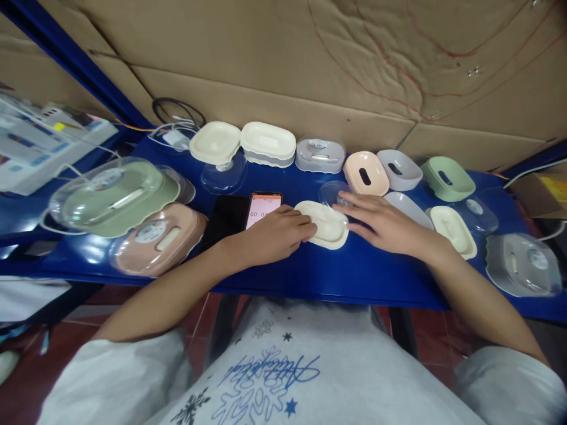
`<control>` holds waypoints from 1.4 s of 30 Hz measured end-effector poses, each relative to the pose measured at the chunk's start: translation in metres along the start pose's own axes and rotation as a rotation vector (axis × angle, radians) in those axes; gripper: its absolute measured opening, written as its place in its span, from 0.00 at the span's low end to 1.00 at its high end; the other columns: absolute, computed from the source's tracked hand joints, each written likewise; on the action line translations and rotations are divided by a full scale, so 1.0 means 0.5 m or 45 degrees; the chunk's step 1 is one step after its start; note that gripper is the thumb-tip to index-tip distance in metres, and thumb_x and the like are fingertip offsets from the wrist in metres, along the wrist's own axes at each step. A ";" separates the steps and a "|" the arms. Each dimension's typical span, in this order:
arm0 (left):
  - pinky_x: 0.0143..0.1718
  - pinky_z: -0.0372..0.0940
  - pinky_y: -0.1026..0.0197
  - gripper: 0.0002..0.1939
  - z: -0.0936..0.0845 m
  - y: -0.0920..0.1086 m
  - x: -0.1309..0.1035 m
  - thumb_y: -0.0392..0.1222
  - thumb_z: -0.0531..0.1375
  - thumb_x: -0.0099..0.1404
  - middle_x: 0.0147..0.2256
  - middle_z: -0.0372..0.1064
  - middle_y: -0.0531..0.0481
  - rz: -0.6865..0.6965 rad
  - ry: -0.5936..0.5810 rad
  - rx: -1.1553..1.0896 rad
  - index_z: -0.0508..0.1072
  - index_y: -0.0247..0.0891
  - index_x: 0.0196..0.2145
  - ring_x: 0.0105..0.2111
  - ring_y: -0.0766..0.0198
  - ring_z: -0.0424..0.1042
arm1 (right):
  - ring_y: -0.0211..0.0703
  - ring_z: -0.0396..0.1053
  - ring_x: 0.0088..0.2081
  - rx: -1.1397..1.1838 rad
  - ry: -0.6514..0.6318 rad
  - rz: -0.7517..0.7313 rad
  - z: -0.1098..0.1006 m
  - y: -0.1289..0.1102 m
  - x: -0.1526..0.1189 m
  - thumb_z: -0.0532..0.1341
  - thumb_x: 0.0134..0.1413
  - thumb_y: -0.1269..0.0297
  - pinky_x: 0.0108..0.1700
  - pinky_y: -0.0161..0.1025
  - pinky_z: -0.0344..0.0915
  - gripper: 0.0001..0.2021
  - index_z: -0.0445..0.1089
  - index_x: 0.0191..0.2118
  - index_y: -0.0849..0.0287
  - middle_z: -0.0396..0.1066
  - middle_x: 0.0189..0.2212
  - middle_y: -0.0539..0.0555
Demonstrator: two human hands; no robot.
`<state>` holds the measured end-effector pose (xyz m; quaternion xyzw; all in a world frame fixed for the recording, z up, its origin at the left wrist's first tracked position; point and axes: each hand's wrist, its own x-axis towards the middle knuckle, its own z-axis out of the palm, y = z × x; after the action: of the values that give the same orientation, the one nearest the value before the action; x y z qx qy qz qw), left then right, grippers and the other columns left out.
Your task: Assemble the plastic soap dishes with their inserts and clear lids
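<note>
A cream oval tray (326, 225) lies on the blue table (283, 277) between my two hands. My left hand (283, 232) has its fingers bent together over the tray's left edge, gripping it there. With fingers spread, my right hand (381, 221) hovers or rests by the tray's right edge; its fingertips overlap a clear lid (330, 192) lying just behind the tray. A phone (264, 206) showing a timer is partly hidden behind my left hand. Beyond my right hand lies a pale grey piece (410, 208).
Cream and grey boxes (269, 141) line the back, beside peach (365, 171) and green (448, 177) ones. Green (119, 198) and pink (162, 239) lidded boxes sit left. A grey lidded box (522, 264) and cream tray (452, 230) are right.
</note>
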<state>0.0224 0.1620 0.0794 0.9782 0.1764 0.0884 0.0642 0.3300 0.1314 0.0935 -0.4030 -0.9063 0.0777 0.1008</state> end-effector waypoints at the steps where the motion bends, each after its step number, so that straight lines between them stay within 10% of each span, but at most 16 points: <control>1: 0.49 0.65 0.53 0.08 -0.001 -0.001 -0.002 0.26 0.59 0.71 0.40 0.77 0.46 0.017 0.001 -0.033 0.73 0.37 0.39 0.43 0.54 0.75 | 0.57 0.64 0.73 0.007 0.010 0.001 -0.001 0.007 0.002 0.55 0.76 0.61 0.72 0.64 0.64 0.25 0.65 0.74 0.48 0.61 0.75 0.59; 6: 0.52 0.65 0.54 0.09 0.000 0.015 -0.006 0.27 0.57 0.74 0.43 0.79 0.48 0.106 -0.017 -0.068 0.74 0.39 0.44 0.44 0.56 0.75 | 0.58 0.59 0.75 -0.110 0.086 0.056 0.006 0.032 0.006 0.51 0.70 0.74 0.74 0.68 0.58 0.30 0.65 0.73 0.49 0.61 0.75 0.58; 13: 0.55 0.65 0.52 0.10 0.002 0.041 -0.004 0.32 0.56 0.78 0.44 0.79 0.48 0.225 -0.072 -0.088 0.77 0.39 0.49 0.46 0.56 0.76 | 0.68 0.70 0.65 -0.390 0.327 0.413 0.021 0.055 0.004 0.55 0.75 0.53 0.70 0.72 0.57 0.26 0.68 0.70 0.61 0.73 0.64 0.68; 19: 0.53 0.68 0.52 0.10 0.033 0.057 0.000 0.35 0.58 0.79 0.46 0.80 0.45 0.191 0.040 0.022 0.78 0.38 0.52 0.46 0.55 0.78 | 0.63 0.79 0.54 -0.319 0.465 0.527 0.007 0.073 -0.002 0.53 0.76 0.55 0.58 0.60 0.71 0.21 0.79 0.56 0.58 0.82 0.52 0.62; 24: 0.59 0.68 0.51 0.19 0.010 0.056 -0.002 0.37 0.64 0.76 0.57 0.76 0.42 0.319 0.233 -0.032 0.73 0.41 0.63 0.55 0.53 0.76 | 0.58 0.81 0.54 -0.189 0.711 0.261 -0.033 0.039 -0.034 0.61 0.74 0.58 0.58 0.56 0.74 0.14 0.80 0.56 0.54 0.83 0.52 0.58; 29: 0.64 0.64 0.42 0.27 -0.029 0.037 -0.012 0.46 0.68 0.74 0.65 0.68 0.36 0.237 0.582 0.029 0.68 0.47 0.67 0.63 0.45 0.70 | 0.55 0.78 0.61 0.040 0.537 -0.131 -0.021 -0.036 -0.095 0.66 0.68 0.72 0.63 0.55 0.75 0.25 0.71 0.68 0.50 0.80 0.59 0.57; 36: 0.56 0.66 0.52 0.12 -0.005 0.040 -0.002 0.40 0.58 0.80 0.48 0.80 0.47 0.320 0.295 0.097 0.74 0.40 0.58 0.48 0.56 0.77 | 0.52 0.76 0.61 0.219 0.396 -0.244 0.044 -0.048 -0.123 0.65 0.67 0.75 0.61 0.54 0.77 0.26 0.70 0.67 0.54 0.78 0.59 0.60; 42: 0.58 0.66 0.52 0.23 0.000 0.047 -0.002 0.49 0.61 0.79 0.55 0.78 0.44 0.293 0.113 0.045 0.69 0.41 0.66 0.54 0.53 0.76 | 0.56 0.77 0.55 0.002 0.311 -0.275 0.056 -0.051 -0.098 0.68 0.68 0.56 0.55 0.55 0.77 0.19 0.73 0.58 0.60 0.79 0.53 0.62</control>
<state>0.0293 0.1399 0.0830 0.9881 0.0670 0.1352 0.0287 0.3370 0.0764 0.0660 -0.3097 -0.9253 0.0173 0.2182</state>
